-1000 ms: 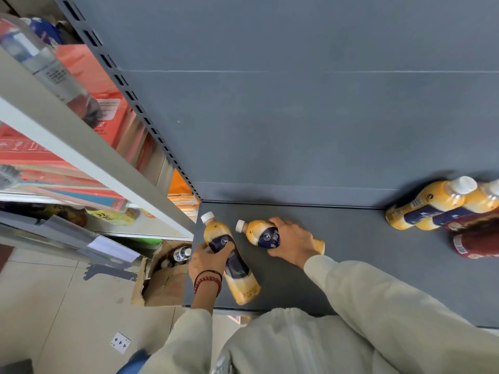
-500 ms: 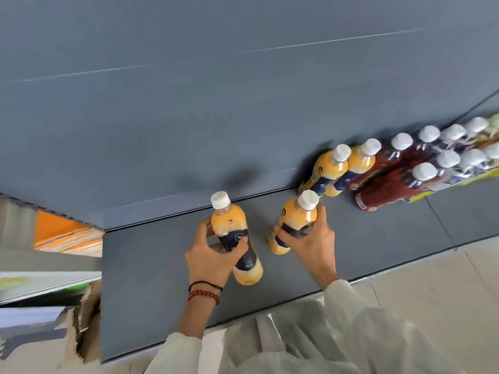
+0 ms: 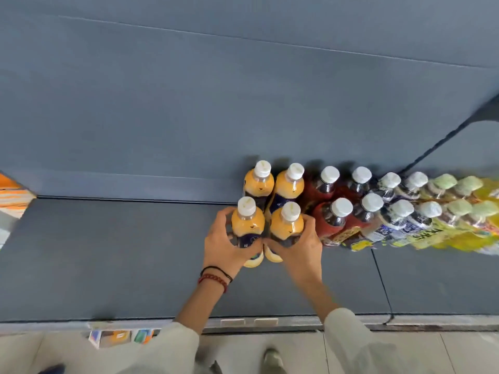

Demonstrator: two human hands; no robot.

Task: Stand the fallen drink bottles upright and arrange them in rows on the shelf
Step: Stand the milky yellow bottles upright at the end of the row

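Two upright orange drink bottles with white caps stand side by side on the grey shelf [image 3: 108, 255]. My left hand [image 3: 225, 244] grips the left orange bottle [image 3: 247, 221] and my right hand [image 3: 299, 245] grips the right orange bottle [image 3: 287, 224]. Directly behind them stand two more orange bottles [image 3: 272, 182] against the back panel. To the right, rows of dark red bottles [image 3: 333, 217], clear bottles [image 3: 399, 220] and green-capped yellow bottles [image 3: 464, 211] stand upright, two deep.
The shelf's left half is bare grey surface as far as an orange item [image 3: 13, 193] at the left edge. The shelf's front lip [image 3: 243, 321] carries price tags. Below it lie pale floor tiles, colourful packages [image 3: 121, 337] and my shoe [image 3: 272, 360].
Both orange bottles were lying or tilted at the shelf's left end. I have carried them right and stood them upright in front of the back pair, beside the red bottles.
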